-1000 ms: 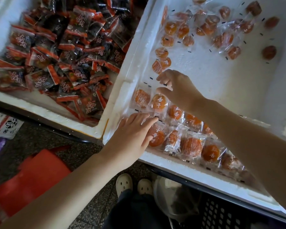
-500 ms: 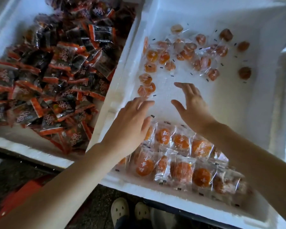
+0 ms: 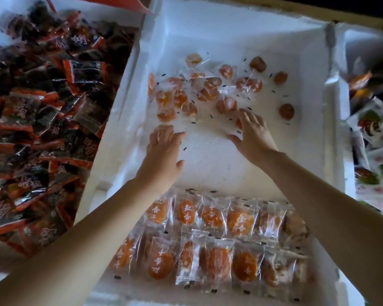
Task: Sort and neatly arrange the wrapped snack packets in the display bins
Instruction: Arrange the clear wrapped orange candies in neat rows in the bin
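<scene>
**Bin:** white foam, middle of three. A bin of dark red packets is on your left and one of pale mixed packets on your right.

**Sorted stock:** two rows of orange packets at the near end, side by side. Each has its long axis pointing away from you.

**Unsorted stock:** loose packets scattered at the far end, lying at all angles. The scatter itself runs across the bin, left to right. Bare floor lies between it and the rows.

**Your left hand:** palm down, fingers straight and released, gripping nothing. The tips rest on a stray packet at the scatter's near left corner.

**Your right hand:** palm down, fingers spread and released. The tips touch the scatter's near edge, with one packet partly hidden beneath them.

**Relation to mind:** everything unsorted lies beyond your fingertips, so the coming move is probably a pull back toward you. The right hand is nearer the bulk, while the left covers only the left fringe. A lone packet sits apart at the right, closer to your right hand.

**Change:** half a second ago both hands were just past the rows, the left at their left end and the right over bare floor. They have since reached across to the scatter. The rows look undisturbed.
</scene>
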The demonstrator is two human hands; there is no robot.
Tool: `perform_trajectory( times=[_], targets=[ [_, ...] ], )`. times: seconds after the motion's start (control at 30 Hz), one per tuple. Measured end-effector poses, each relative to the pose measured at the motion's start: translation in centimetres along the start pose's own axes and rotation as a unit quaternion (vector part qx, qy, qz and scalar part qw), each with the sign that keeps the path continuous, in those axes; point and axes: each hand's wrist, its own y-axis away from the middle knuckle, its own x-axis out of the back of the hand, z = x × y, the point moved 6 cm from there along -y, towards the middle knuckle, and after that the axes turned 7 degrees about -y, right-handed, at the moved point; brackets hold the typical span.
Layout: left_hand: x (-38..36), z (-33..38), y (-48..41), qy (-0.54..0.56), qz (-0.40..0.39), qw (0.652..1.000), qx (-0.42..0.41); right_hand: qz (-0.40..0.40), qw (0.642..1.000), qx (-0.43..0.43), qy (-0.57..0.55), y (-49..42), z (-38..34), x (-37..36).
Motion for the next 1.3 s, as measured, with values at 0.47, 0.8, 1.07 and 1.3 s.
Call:
perform_trajectory(
  times=[0.47,0.8,1.07,1.3],
  targets=[
    [-0.2,2.5,-0.6,-0.041,-0.024,0.992,-0.119,0.01,0.987,0.05,-0.152,5.8,-1.1,0.8],
    [-0.2,4.0,-2.4,-0.108,0.095,0.977,-0.158,0.053,0.973,0.021,-0.225,7.0,-1.1,2.3],
    [2.0,5.4,-1.2,0.037,0.196,0.967,-0.157,0.074,0.913,-0.035,-0.4,8.1,-1.7,5.1],
    [3.1,6.7,1.8,0.422,0.058,0.905,0.021,-0.024,0.893,-0.012,-0.449,9.9,-2.9,4.4]
  ],
)
